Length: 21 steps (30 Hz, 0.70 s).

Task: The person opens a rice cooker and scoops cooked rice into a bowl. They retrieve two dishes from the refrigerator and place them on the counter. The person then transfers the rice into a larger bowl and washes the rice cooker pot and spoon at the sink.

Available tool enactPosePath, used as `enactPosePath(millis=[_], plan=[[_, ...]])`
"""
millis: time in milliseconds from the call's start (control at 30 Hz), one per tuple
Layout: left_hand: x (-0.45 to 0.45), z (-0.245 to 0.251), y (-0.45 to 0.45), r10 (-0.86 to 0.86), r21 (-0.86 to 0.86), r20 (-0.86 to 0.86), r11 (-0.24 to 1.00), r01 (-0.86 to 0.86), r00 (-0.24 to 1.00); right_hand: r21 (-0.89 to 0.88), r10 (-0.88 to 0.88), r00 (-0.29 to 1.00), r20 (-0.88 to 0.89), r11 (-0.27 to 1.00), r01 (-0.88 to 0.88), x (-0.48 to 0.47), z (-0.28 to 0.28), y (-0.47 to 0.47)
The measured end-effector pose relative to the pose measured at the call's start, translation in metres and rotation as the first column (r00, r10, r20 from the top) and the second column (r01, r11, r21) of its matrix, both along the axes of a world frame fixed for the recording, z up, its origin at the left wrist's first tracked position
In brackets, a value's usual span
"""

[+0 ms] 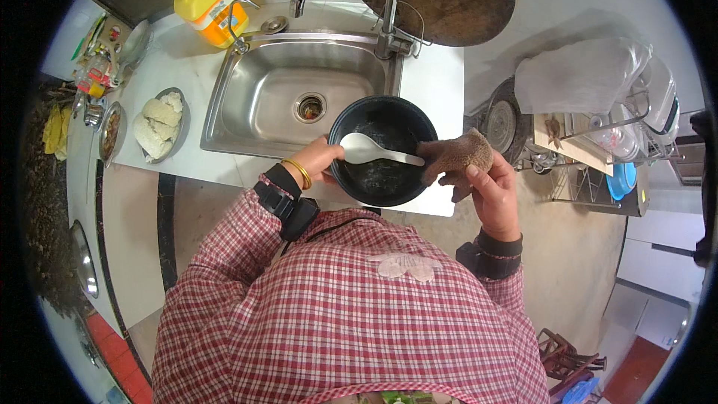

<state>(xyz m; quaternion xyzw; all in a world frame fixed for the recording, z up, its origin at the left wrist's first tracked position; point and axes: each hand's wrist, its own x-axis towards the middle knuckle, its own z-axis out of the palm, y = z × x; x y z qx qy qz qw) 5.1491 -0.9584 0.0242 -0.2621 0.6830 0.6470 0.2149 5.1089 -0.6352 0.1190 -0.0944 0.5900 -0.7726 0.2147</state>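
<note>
A round black cooking pot (381,185), damp-looking inside, stands at the counter's front edge and overlaps the sink's right front corner. My left hand (317,160) is at the pot's left rim, its thumb at the bowl of a white rice spoon (362,148) that lies across the pot's opening. Its fingers are partly hidden behind the rim. In my right hand (493,193) is a brown cloth (463,157), pinched between thumb and fingers. The cloth hangs at the pot's right rim, by the tip of the spoon's handle.
Behind the pot is a stainless steel sink (269,76) with a chrome faucet (387,11). A yellow jug (210,11) stands at its back left. Left of it lie a plate of rice (159,126) and a bowl of food (111,129). A dish rack (589,165) stands at right.
</note>
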Motion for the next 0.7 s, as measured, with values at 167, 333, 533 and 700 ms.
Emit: enactPosePath(millis=[167,333,533,700], plan=[[0.005,0.026,0.028,-0.177,-0.596,-0.660,0.716,-0.364,0.730,-0.071,0.042,0.998,-0.036,0.996,-0.045,-0.005,0.000,0.019],[-0.011,0.009,0.095,0.074,0.460,0.296,0.863,-0.210,0.952,-0.099,0.018,0.999,-0.046,0.995,-0.022,-0.007,0.003,0.025],[-0.037,-0.054,0.143,0.318,0.566,0.466,0.609,-0.555,0.825,-0.070,0.028,0.998,-0.050,0.997,-0.032,-0.006,0.011,0.020],[-0.025,-0.038,0.129,0.418,0.467,0.438,0.651,-0.599,0.796,0.022,0.109,0.989,-0.100,0.994,-0.107,-0.016,-0.002,0.008]])
